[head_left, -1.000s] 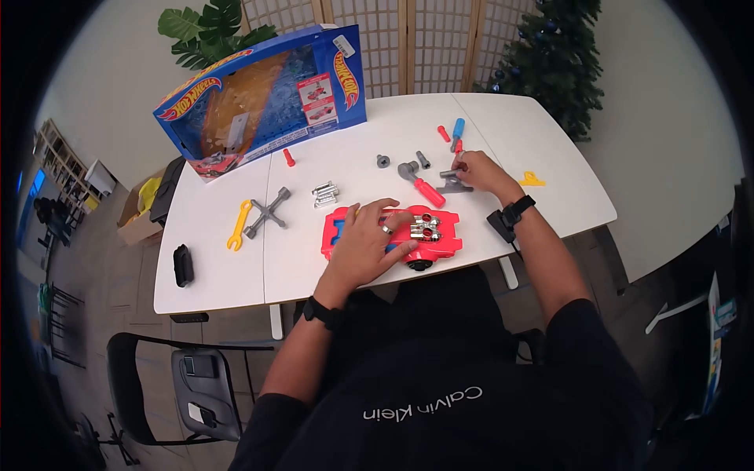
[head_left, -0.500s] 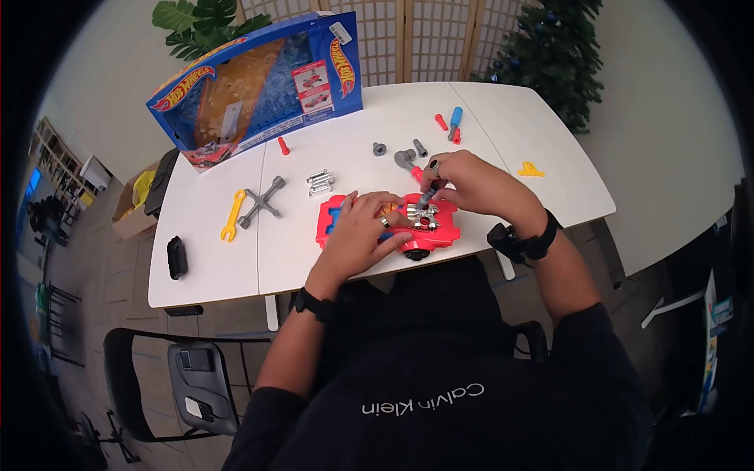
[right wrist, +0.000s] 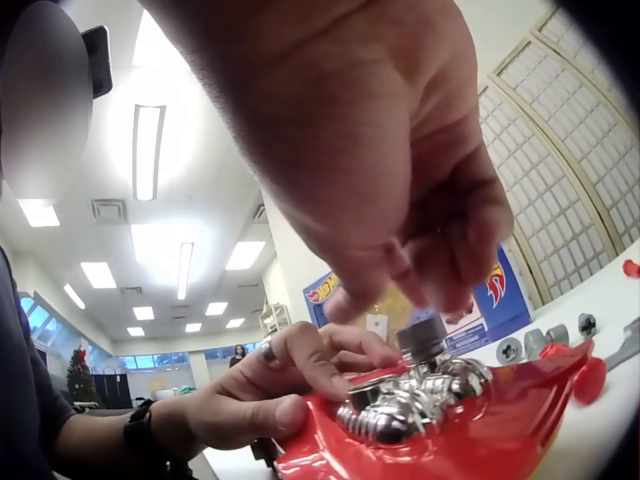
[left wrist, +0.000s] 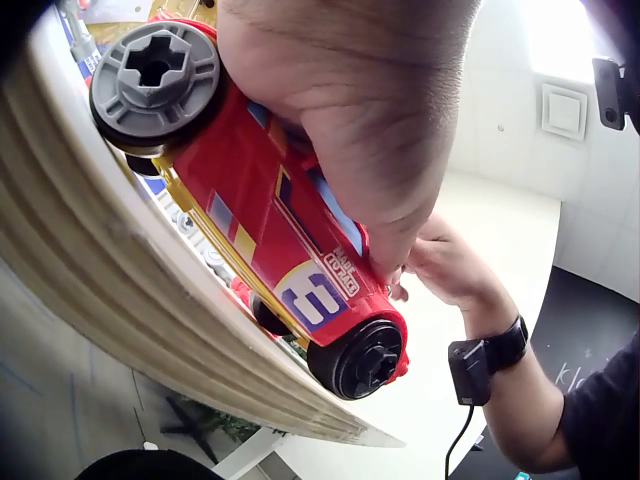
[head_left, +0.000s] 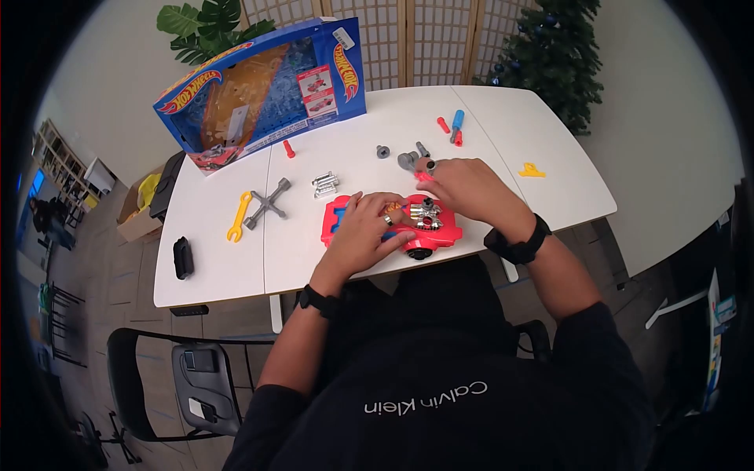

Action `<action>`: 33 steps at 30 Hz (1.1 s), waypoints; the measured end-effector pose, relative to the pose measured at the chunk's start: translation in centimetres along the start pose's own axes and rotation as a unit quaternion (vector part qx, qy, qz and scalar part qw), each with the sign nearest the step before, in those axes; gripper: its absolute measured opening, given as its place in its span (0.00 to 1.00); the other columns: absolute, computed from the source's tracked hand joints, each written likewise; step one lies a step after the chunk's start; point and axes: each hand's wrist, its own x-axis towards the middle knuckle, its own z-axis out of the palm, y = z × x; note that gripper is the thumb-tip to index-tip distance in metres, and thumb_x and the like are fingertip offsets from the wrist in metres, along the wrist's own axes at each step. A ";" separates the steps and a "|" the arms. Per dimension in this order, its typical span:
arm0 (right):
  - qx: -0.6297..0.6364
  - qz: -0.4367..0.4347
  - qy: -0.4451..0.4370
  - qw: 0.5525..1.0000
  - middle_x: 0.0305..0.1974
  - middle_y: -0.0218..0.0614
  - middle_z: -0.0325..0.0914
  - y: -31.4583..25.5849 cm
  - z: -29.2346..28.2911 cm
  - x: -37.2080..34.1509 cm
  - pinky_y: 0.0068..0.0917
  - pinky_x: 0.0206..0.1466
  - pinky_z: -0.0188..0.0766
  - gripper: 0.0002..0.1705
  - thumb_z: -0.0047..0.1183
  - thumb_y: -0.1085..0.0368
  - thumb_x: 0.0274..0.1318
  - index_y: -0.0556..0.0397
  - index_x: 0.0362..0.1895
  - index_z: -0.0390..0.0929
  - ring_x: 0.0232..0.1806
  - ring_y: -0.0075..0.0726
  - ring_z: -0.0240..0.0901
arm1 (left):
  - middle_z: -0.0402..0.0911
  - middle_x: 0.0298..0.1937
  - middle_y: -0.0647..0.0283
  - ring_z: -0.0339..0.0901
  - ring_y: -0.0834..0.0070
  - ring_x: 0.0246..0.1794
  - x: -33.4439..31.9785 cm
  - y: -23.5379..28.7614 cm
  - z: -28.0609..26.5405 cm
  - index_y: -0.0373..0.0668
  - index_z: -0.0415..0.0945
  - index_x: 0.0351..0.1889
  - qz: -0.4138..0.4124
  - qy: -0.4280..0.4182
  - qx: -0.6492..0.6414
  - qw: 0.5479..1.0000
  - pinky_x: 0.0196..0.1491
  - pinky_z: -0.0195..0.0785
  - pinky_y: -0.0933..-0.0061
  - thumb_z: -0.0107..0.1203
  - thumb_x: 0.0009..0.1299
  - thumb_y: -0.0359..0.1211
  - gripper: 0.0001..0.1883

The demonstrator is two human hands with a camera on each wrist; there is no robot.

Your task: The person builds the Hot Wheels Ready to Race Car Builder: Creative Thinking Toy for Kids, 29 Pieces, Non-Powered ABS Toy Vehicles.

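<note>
My left hand (head_left: 367, 234) grips the red toy car (head_left: 446, 233), fingers over its top beside the chrome engine (right wrist: 400, 405) and thumb toward the near side. In the left wrist view the car's side (left wrist: 250, 235) and wheels show beneath that hand. A short grey bolt (right wrist: 422, 338) stands upright in the engine. Just above and behind it is my right hand (head_left: 475, 188), its fingers loosely bent with nothing visible in them. In the head view its fingertips overlap the red handle (head_left: 422, 177) of a grey-headed tool (head_left: 408, 161); whether they touch it, I cannot tell.
Loose grey bolts (head_left: 382, 151) lie behind the car, and chrome parts (head_left: 325, 184) to its left. Farther left are a grey cross wrench (head_left: 269, 206) and a yellow wrench (head_left: 239, 217). The blue box (head_left: 345, 71) stands behind. A blue screwdriver (head_left: 458, 120) and yellow piece (head_left: 532, 169) lie right.
My right hand brought a grey bolt from the right onto the car's engine, let it go there and moved slightly up toward the red handle. My left hand has stayed on the car.
</note>
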 end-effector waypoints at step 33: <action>0.072 -0.034 0.045 0.996 0.44 0.41 0.85 1.7 2.4 -1.4 0.42 0.53 0.78 0.12 0.65 0.58 0.64 0.55 0.39 0.86 0.51 0.49 0.81 | 0.79 0.63 0.61 0.74 0.60 0.62 0.3 0.0 0.1 0.50 0.88 0.46 0.019 0.007 -0.010 1.000 0.68 0.61 0.55 0.66 0.74 0.47 0.13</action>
